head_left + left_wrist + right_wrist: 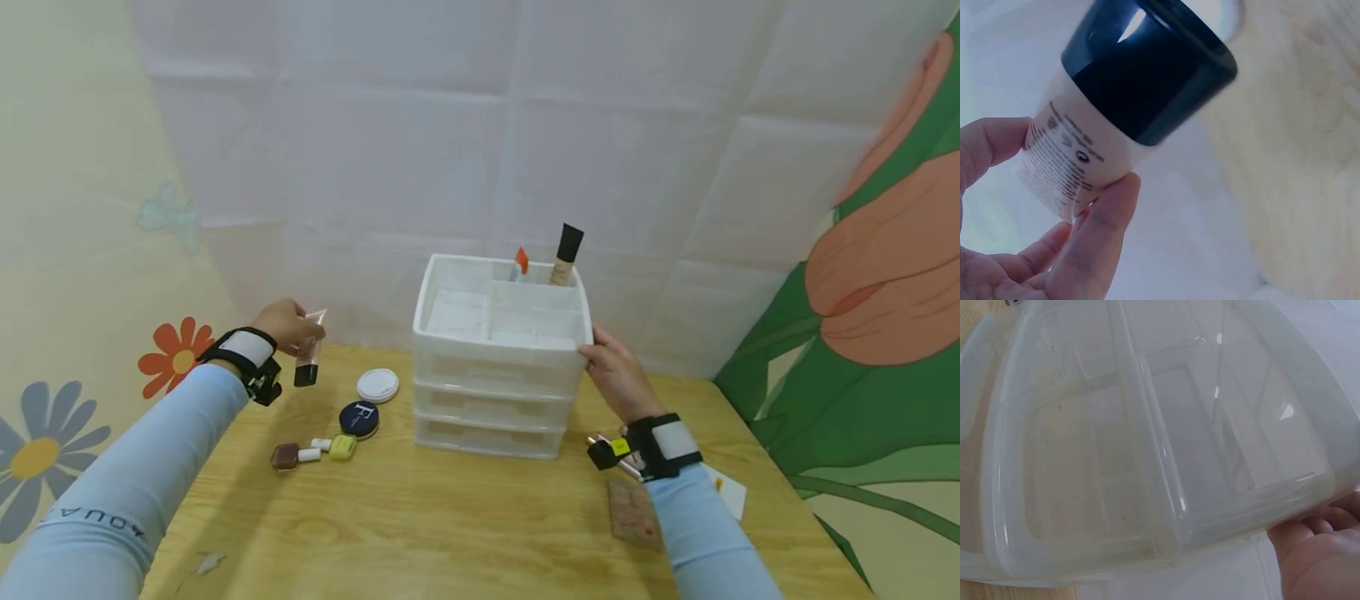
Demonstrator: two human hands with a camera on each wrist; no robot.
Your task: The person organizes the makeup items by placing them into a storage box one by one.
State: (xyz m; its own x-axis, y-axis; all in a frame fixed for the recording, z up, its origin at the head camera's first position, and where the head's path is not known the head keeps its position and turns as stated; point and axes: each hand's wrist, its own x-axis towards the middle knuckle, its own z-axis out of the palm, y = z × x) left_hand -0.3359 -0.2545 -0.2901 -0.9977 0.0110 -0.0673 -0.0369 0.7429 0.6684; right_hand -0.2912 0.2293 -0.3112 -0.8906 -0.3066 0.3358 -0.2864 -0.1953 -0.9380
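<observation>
My left hand (288,327) pinches a foundation tube (307,363) between thumb and fingers, above the left back part of the table. Its black cap (1147,69) points down in the head view, and small print covers the pinkish-beige body (1063,156). A white plastic drawer organizer (491,404) with three drawers stands mid-table, its top divided into compartments. At its upper right front corner, my right hand (618,375) grips the side, thumb on the front edge. Another black-capped foundation tube (567,250) and an orange-tipped item (521,262) stand in the rear top compartments.
Left of the organizer lie a white round compact (377,385), a dark blue compact (359,419), a yellow nail polish bottle (342,447) and a brown one (286,457). A makeup palette (632,510) and a white card (729,492) lie near my right forearm. A white cloth (360,167) hangs behind.
</observation>
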